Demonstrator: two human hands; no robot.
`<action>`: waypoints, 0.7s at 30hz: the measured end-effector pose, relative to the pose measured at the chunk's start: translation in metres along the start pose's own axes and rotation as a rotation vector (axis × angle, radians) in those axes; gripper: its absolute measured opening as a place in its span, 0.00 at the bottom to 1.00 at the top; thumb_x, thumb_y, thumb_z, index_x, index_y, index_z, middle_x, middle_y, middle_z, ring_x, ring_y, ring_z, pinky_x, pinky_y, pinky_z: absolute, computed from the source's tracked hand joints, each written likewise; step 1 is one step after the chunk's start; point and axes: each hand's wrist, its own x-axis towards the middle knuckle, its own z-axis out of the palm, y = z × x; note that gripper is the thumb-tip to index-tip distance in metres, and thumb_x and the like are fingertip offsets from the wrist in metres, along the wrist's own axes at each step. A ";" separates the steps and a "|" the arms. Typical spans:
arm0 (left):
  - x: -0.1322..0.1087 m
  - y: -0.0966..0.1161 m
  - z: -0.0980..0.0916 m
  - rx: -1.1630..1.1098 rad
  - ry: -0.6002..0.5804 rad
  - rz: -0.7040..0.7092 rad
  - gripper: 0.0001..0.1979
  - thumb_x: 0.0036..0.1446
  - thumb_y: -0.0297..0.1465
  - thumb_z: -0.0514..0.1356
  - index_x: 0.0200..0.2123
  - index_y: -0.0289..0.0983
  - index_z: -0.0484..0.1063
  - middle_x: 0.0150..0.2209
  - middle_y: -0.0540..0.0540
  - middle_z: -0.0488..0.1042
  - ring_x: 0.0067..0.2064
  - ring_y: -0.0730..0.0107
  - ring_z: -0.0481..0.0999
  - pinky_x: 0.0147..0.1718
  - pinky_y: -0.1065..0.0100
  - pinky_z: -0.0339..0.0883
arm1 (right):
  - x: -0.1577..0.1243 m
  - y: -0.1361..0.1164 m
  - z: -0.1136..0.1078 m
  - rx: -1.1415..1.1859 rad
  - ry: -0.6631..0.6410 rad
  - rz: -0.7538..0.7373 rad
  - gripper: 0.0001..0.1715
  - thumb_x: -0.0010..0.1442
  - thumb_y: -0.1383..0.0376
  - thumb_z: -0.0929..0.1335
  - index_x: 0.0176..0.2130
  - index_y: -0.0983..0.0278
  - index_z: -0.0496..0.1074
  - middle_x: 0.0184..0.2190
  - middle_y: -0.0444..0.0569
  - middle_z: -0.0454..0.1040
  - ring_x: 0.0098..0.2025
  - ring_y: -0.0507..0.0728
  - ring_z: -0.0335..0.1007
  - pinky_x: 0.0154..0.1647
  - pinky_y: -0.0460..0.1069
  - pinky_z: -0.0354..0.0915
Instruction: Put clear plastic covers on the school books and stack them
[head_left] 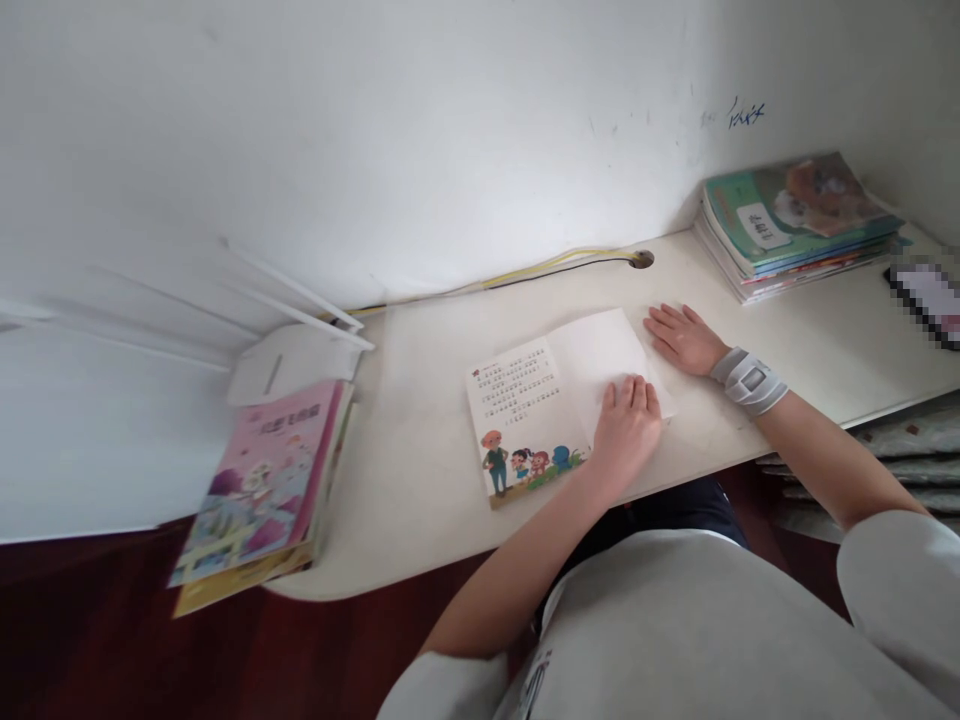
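Observation:
An open picture book [517, 400] lies on the white desk. Its left page has printed text above a row of cartoon figures, and its right page looks blank. My left hand [630, 430] rests palm down on that right page, fingers stretched out and holding nothing. Just past the book's right edge, my right hand [686, 340] lies flat on the desktop, fingers slightly spread. A grey and white band [750, 380] is around my right wrist.
A stack of books [802, 215] stands at the back right, with a blurred-out phone-like object [926, 300] beside it. More books [262, 470], pink cover uppermost, overhang the desk's left edge near a white router-like box [300, 355]. Cables [525, 272] run along the wall to a hole.

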 end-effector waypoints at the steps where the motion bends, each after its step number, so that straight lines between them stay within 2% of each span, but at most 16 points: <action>1: -0.001 -0.002 -0.001 -0.009 -0.014 0.008 0.20 0.62 0.22 0.43 0.54 0.23 0.64 0.56 0.29 0.66 0.59 0.52 0.64 0.54 0.50 0.59 | 0.000 0.000 0.000 0.004 0.001 0.004 0.30 0.66 0.60 0.52 0.61 0.70 0.58 0.64 0.59 0.54 0.65 0.67 0.47 0.60 0.66 0.46; 4: -0.005 -0.007 -0.003 -0.044 -0.039 0.026 0.21 0.63 0.22 0.41 0.56 0.26 0.63 0.58 0.32 0.64 0.60 0.52 0.62 0.56 0.45 0.56 | 0.001 -0.001 0.001 0.020 0.006 0.022 0.29 0.66 0.60 0.52 0.61 0.70 0.58 0.63 0.59 0.54 0.65 0.66 0.47 0.61 0.65 0.47; 7: -0.006 -0.009 0.000 -0.065 -0.040 0.003 0.22 0.63 0.22 0.41 0.58 0.31 0.61 0.60 0.35 0.61 0.62 0.47 0.58 0.55 0.36 0.52 | 0.002 0.000 0.003 0.055 0.018 0.041 0.27 0.65 0.61 0.54 0.59 0.68 0.61 0.63 0.56 0.56 0.65 0.64 0.48 0.61 0.63 0.48; 9: -0.005 -0.010 0.003 -0.082 -0.045 -0.009 0.22 0.63 0.23 0.42 0.58 0.32 0.61 0.61 0.36 0.60 0.62 0.45 0.57 0.54 0.34 0.51 | 0.002 0.002 0.005 0.081 0.040 0.045 0.26 0.65 0.62 0.55 0.58 0.66 0.64 0.62 0.54 0.59 0.64 0.62 0.50 0.61 0.62 0.48; 13: -0.002 -0.011 0.008 -0.107 -0.029 0.027 0.21 0.63 0.23 0.42 0.57 0.34 0.62 0.61 0.38 0.61 0.62 0.47 0.58 0.55 0.36 0.51 | 0.002 0.004 0.008 0.110 0.083 0.036 0.25 0.64 0.61 0.55 0.57 0.65 0.65 0.61 0.52 0.61 0.64 0.61 0.52 0.61 0.60 0.50; 18: -0.005 -0.011 0.008 -0.118 0.031 0.127 0.21 0.62 0.22 0.45 0.56 0.37 0.63 0.59 0.39 0.64 0.62 0.53 0.59 0.56 0.40 0.53 | 0.002 0.005 0.010 0.090 0.104 0.063 0.28 0.64 0.62 0.55 0.59 0.70 0.61 0.62 0.58 0.58 0.64 0.62 0.50 0.62 0.60 0.50; 21: -0.008 -0.012 0.008 -0.102 0.057 0.191 0.21 0.62 0.23 0.45 0.57 0.37 0.62 0.60 0.40 0.63 0.62 0.57 0.59 0.58 0.44 0.53 | 0.003 0.006 0.011 0.080 0.103 0.056 0.28 0.64 0.61 0.54 0.59 0.70 0.62 0.62 0.59 0.58 0.64 0.63 0.51 0.62 0.60 0.50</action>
